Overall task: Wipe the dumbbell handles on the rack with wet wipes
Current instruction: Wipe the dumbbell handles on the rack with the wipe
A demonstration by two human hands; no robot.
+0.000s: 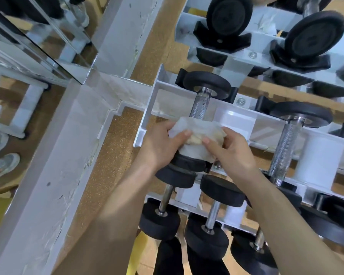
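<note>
A white wet wipe (197, 127) is wrapped over the near part of a knurled steel dumbbell handle (200, 107) on the middle shelf of the white rack (151, 104). My left hand (161, 143) grips the wipe from the left, thumb on top. From the right, my right hand (229, 147) pinches the same wipe. The dumbbell's far black head (206, 84) sits in a black cradle; its near head (191, 163) shows just under the wipe. The handle under the wipe is hidden.
A second knurled dumbbell (286, 147) lies to the right on the same shelf. Larger dumbbells (228, 16) sit on the shelf above, smaller ones (163, 211) below. A white pillar (68, 145) and mirrors (28, 36) stand at the left over cork flooring.
</note>
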